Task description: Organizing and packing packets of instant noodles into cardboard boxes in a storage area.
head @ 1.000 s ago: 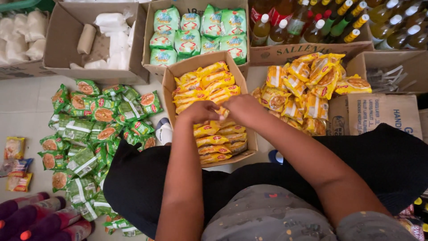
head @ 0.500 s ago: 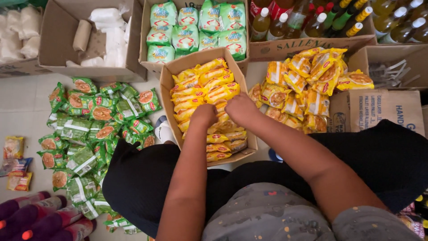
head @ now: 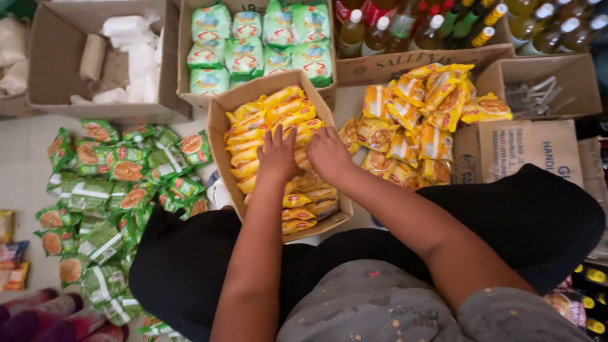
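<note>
Both bare forearms reach forward from the lap. The left hand (head: 277, 158) and right hand (head: 328, 154) lie side by side, fingers spread flat, clasping nothing, pressing on the yellow plastic noodle packets (head: 269, 117) stacked in rows inside the open brown cardboard box (head: 218, 126). Beyond it, another cardboard carton (head: 183, 57) holds pale green snack packets (head: 247, 57).
</note>
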